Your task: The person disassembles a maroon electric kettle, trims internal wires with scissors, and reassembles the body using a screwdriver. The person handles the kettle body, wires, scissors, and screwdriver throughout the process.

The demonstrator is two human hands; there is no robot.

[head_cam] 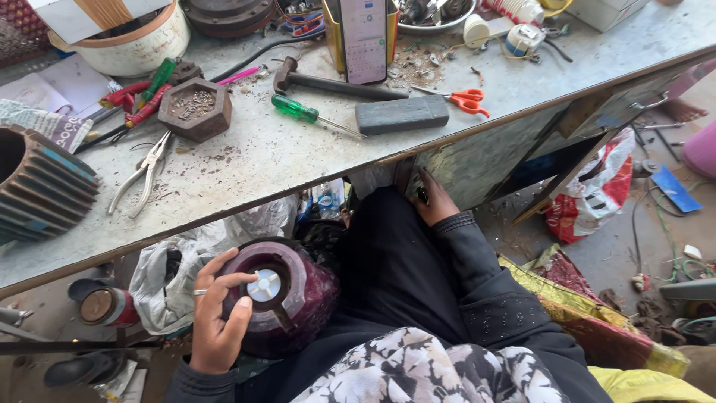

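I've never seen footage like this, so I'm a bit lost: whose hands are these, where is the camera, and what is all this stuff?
There is no machine here: a camera worn on a person's head looks down at their own two bare hands. The left hand rests its fingers on a dark maroon round part in the lap. The right hand reaches under the edge of the workbench. On the bench lie a hammer, a green-handled screwdriver, orange scissors, pliers, a hexagonal block and a phone.
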